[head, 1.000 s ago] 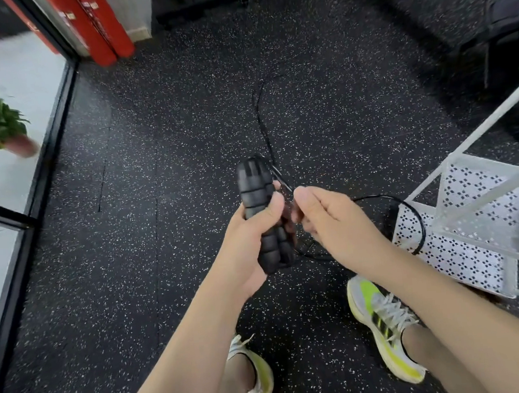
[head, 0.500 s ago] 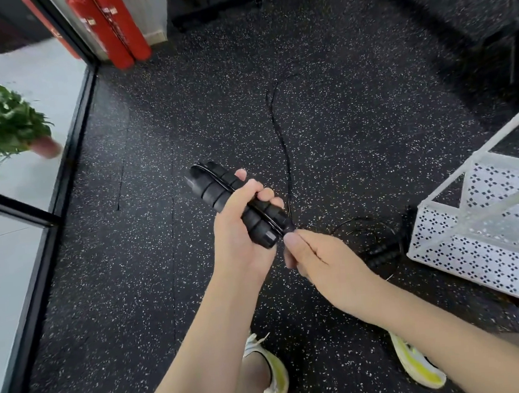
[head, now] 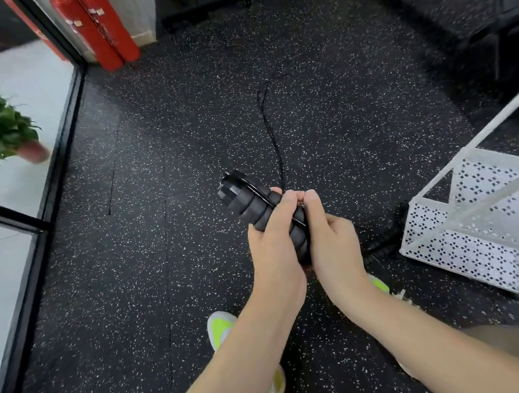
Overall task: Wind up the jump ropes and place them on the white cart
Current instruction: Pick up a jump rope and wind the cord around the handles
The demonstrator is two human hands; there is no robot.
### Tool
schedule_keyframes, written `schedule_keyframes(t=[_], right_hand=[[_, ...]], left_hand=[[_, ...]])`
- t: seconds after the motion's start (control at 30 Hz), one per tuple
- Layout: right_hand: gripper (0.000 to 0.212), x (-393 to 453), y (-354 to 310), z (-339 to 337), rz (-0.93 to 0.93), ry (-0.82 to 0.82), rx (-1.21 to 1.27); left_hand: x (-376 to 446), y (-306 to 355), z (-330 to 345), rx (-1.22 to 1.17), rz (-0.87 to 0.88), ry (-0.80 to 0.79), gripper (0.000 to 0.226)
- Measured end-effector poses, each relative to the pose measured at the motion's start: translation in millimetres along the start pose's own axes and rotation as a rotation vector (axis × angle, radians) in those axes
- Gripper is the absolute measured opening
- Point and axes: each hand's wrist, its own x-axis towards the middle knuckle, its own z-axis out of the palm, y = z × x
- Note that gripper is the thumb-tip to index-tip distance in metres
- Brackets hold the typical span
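Your right hand [head: 331,237] has come up from below the handles [head: 262,208] and now closes against them, thumb tips of both hands meeting.

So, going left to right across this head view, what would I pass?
Potted plant → red cylinders → black handles gripped in the left hand → right hand → white cart.

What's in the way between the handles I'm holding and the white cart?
Nothing visible blocks it. The left hand and right hand hold the handles, and the cart stands to the right over open floor. Another rope lies at its foot, below that path. The cord trails away ahead, still unwound.
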Motion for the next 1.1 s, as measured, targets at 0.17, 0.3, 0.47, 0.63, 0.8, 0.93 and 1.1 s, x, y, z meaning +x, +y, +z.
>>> schedule_keyframes(t=[0.17, 0.3, 0.47, 0.63, 0.8, 0.93, 1.1], right_hand=[[0.066, 10, -9, -14, -0.155, 0.041, -0.225], [0.06, 30, -16, -33, -0.342, 0.106, -0.548], [0.058, 43, -5, -49, -0.468, 0.054, -0.838], [0.058, 35, 3, -47, -0.435, -0.082, -0.863], [0.062, 33, 1, -45, -0.352, -0.123, -0.842], [0.068, 36, -16, -58, -0.222, -0.305, -0.691], [0.058, 49, -45, -91, -0.095, -0.652, -0.491]], left_hand=[[7, 10, -4, 0.019, -0.006, -0.177, 0.021], [26, 33, -26, 0.304, 0.21, -0.103, 0.068], [31, 38, -52, 1.661, 0.747, -0.336, 0.103], [36, 21, -55, 2.086, 0.76, -0.343, 0.049], [27, 17, -55, 2.14, 0.71, -0.345, 0.03], [24, 24, -54, 2.048, 0.672, -0.305, 0.027], [23, 36, -52, 1.89, 0.642, -0.305, 0.026]])
